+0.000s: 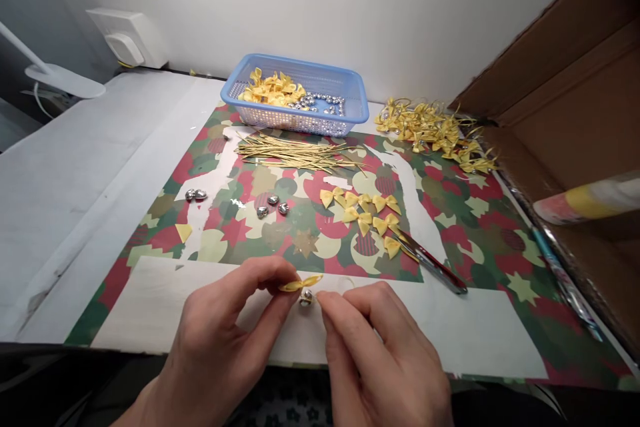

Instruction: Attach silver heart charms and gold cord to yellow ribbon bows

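I have a glossy yellow ribbon bow (311, 281) pinched between the thumb and forefinger of my left hand (290, 283), above the white paper strip (480, 327). A rounded, shiny silver bell (306, 298) sits just below it, between my hands. My right hand's (323, 300) thumb and forefinger are closed together just beside the bell; I cannot tell whether they grip the fine strand (346, 279) curling above them. Beyond, more satiny bows (365, 221) lie in a cluster, a slim metal tool (437, 267) touching them. Thin, stiff golden strips (295, 152) form a loose bundle. The blue lattice basket (361, 103) holds crumpled yellow bows on its left, silver beads (325, 105) on its right. At right, a brown cardboard box (555, 67) contains a smooth white-and-yellow tube (590, 199).
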{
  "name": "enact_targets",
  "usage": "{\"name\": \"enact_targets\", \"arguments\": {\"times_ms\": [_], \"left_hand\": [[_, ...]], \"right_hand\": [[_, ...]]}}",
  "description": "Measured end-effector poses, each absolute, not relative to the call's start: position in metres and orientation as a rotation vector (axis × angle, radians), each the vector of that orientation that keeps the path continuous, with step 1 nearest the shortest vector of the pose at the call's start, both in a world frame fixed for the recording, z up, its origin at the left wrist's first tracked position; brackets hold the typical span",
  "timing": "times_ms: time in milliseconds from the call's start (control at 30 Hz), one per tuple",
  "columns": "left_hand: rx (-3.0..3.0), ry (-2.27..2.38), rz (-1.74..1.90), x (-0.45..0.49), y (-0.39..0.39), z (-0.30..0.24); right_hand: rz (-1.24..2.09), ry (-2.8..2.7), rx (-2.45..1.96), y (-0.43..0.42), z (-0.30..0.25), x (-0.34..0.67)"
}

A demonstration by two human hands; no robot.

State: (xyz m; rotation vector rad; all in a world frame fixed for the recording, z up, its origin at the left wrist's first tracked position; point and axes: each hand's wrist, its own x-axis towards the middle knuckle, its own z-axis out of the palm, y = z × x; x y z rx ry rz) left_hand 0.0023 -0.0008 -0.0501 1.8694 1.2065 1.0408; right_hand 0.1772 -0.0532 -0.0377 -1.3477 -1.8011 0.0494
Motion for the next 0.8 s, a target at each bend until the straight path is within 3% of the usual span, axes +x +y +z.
{"name": "enact_targets", "arguments": {"times_ms": [800], "left_hand": [[1.959, 1.001, 1.096, 0.0018, 0.003, -0.0446]], "right_hand": [[0.074, -1.886, -1.337, -0.0526, -0.0391, 0.1842]]}}
